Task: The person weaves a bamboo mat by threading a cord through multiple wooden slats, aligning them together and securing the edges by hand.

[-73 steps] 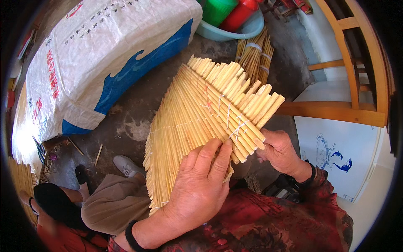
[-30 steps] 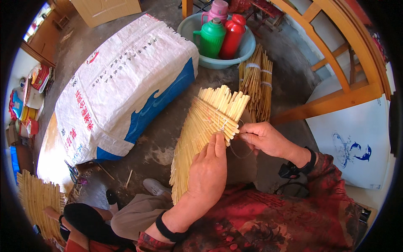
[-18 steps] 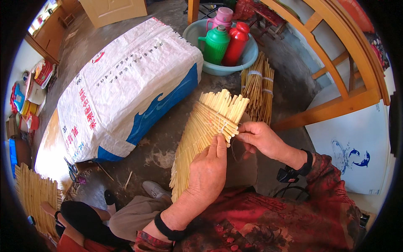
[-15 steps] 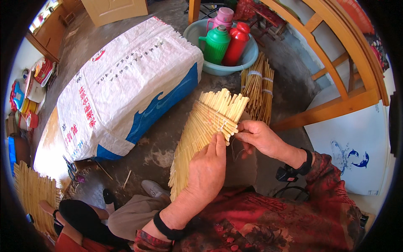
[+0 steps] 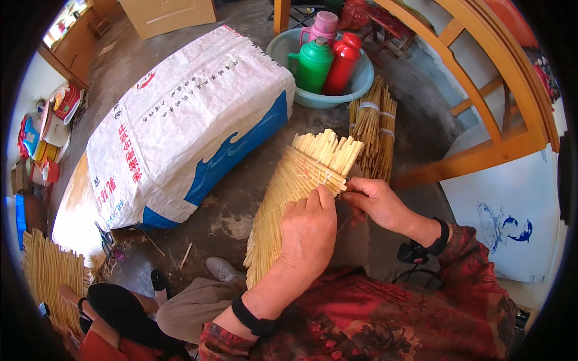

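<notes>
Left hand: the left hand lies flat across the upper middle of the straw mat, fingers close together and pressing on its stalks, much as half a second ago.
Right hand: the right hand is at the mat's right edge, its fingertips pinched near the thin binding string; whether they grip the string itself cannot be told. It sits in almost the same place as before.
Straw mat: a fan of pale yellow stalks held tilted over the person's lap, wide end up toward the basin; since 2.4 s ago it looks smaller and farther off in the view.
Behind the mat: a tied bundle of stalks stands just beyond it, beside a pale blue basin with a green flask, a red flask and a pink flask.
Left of the mat: a large white and blue sack lies on the floor.
Right side: a wooden frame.
</notes>
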{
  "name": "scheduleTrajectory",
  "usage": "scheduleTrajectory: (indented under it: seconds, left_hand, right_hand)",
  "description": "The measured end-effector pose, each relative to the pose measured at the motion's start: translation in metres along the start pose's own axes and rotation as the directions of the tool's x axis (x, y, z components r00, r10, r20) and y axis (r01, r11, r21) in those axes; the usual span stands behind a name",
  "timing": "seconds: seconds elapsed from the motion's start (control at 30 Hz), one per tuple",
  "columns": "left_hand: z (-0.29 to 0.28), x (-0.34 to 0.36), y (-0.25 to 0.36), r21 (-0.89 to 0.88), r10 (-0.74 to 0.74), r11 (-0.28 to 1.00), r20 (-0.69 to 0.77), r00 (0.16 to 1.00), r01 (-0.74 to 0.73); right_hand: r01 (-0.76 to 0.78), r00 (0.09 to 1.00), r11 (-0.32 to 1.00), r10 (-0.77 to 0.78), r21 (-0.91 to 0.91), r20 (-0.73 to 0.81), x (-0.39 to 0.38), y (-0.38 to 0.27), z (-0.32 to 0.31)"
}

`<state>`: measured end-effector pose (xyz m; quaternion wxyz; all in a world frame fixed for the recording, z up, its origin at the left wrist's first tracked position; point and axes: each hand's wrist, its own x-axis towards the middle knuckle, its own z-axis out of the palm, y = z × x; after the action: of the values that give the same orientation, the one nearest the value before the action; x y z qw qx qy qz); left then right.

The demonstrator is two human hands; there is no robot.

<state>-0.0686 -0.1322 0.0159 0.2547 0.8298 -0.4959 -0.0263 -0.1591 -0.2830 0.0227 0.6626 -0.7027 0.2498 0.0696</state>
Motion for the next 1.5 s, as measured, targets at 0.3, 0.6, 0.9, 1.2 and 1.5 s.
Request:
scheduleTrajectory:
  seconds: [0.3,0.6,0.9,1.2,1.5]
  left_hand:
    - [-0.002,0.002,-0.007,-0.027,0.117,0.993,-0.033,0.993,-0.118]
    - [0.002,-0.002,-0.001,0.004,0.13,0.992,-0.054,0.99,-0.13]
    - [-0.035,-0.015,-0.018,0.043,0.1,0.994,-0.124,0.987,-0.096]
    - [-0.138,-0.056,-0.055,0.088,0.04,0.996,-0.136,0.99,-0.028]
    - [-0.148,-0.108,-0.066,0.189,0.149,0.975,-0.176,0.973,-0.115]
  right_hand:
    - [-0.074,0.997,0.997,0.074,0.012,-0.018,0.008,-0.004,0.001]
    - [-0.274,0.961,0.862,0.268,0.427,0.076,0.018,-0.011,0.0]
    - [-0.307,0.91,0.828,0.111,0.469,0.4,0.017,-0.025,-0.006]
    - [0.136,0.761,0.986,-0.042,-0.096,0.648,-0.029,-0.058,0.012]
    - [0.627,0.775,0.714,-0.613,-0.311,0.155,-0.016,-0.096,0.028]
